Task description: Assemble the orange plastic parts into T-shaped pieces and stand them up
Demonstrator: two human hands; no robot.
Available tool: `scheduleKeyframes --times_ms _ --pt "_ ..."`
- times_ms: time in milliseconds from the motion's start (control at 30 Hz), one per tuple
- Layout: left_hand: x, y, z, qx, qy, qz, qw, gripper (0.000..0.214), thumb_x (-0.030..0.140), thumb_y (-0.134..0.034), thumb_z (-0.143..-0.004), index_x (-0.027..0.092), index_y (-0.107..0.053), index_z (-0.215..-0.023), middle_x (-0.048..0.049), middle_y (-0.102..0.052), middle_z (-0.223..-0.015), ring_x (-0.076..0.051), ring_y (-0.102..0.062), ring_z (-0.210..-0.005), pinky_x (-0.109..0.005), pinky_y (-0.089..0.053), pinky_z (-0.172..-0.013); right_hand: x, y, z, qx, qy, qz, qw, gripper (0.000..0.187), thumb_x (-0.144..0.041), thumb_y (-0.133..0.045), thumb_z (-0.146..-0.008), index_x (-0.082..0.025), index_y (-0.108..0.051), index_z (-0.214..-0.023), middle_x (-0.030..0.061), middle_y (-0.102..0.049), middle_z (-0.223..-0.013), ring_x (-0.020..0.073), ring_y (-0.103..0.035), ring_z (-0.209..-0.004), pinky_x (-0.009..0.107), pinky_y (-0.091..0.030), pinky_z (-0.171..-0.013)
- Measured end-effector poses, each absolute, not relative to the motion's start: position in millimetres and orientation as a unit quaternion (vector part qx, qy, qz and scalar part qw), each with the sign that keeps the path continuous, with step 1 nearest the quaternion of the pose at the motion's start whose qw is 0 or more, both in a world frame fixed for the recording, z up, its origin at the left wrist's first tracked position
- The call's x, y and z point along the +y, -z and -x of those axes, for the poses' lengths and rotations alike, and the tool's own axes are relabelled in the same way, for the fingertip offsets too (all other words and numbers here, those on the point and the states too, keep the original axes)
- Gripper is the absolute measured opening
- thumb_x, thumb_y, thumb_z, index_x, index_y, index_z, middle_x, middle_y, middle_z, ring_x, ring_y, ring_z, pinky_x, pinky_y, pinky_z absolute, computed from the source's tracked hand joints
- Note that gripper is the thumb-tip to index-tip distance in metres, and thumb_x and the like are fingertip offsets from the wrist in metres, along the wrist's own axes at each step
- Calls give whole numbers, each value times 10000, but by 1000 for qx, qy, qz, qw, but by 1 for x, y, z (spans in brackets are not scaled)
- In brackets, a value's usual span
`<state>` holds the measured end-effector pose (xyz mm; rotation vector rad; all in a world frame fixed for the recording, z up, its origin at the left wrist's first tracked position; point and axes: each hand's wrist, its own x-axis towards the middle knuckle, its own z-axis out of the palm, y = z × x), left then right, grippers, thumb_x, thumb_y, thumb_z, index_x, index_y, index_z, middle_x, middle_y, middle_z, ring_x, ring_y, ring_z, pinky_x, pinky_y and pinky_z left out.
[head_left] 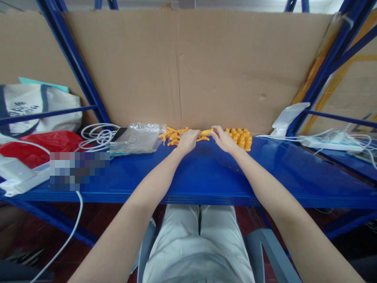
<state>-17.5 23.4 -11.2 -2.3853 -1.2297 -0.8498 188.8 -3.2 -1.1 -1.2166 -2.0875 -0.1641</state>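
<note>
Both my arms reach across the blue shelf (206, 173) to its back edge. My left hand (187, 140) and my right hand (223, 138) are closed on the two ends of one small orange plastic piece (206, 132) held between them. A loose heap of orange pieces (173, 135) lies just left of my left hand. To the right of my right hand stand several orange pieces (241, 137) in a tidy group. The fingertips are partly hidden by the backs of my hands.
A clear plastic bag (137, 138) and coiled white cable (97, 135) lie to the left, with a red bag (44, 143) and a white tote (32, 108) beyond. A white power strip (326, 142) with cables sits at right. Cardboard (191, 70) backs the shelf.
</note>
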Motion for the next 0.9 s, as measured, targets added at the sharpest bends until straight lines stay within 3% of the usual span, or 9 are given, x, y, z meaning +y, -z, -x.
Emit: scheduleKeyframes --times_ms 100,233,500,700,800,900 --pt "20 10 14 -421 287 844 168 298 206 -447 -992 180 -641 -1217 -118 -729 -1156 -259 -647 -1121 -389 -482 -975 -3 0 -192 -803 35 480 351 382 -413 -310 -1048 -151 -497 -1255 130 -701 -1028 249 -670 -918 345 -491 -830" --pt "19 9 14 -426 277 846 161 277 274 -482 -1000 197 -670 -1189 -109 -738 -1145 -261 -661 -1118 -376 -489 -967 0 2 -192 -812 26 460 359 348 -394 -350 -1029 -158 -489 -1243 129 -679 -1066 235 -650 -911 338 -482 -821" --pt "26 13 21 -426 291 843 152 309 314 -475 -1000 209 -693 -1192 -105 -749 -1127 -255 -677 -1101 -381 -501 -975 0 2 -192 -841 98 404 346 297 -217 -482 -914 -162 -514 -1204 158 -614 -1198 246 -606 -1030 365 -474 -882" --pt "20 10 19 -426 287 848 132 284 308 -509 -983 206 -708 -1160 -105 -748 -1135 -263 -677 -1118 -387 -513 -971 -3 1 -191 -833 105 438 321 311 -322 -437 -991 -147 -532 -1231 176 -643 -1216 272 -620 -1083 396 -468 -924" --pt "19 10 20 -426 279 852 124 273 289 -519 -972 212 -715 -1144 -100 -748 -1136 -268 -675 -1126 -401 -516 -977 -1 3 -188 -842 104 440 294 313 -287 -374 -1016 -150 -542 -1241 174 -646 -1240 272 -600 -1162 403 -455 -957" --pt "21 11 20 -428 273 852 125 279 291 -509 -970 223 -720 -1139 -92 -750 -1135 -269 -674 -1126 -408 -523 -969 -2 2 -188 -846 131 438 274 331 -251 -426 -985 -143 -542 -1275 181 -628 -1274 284 -564 -1210 409 -437 -971"
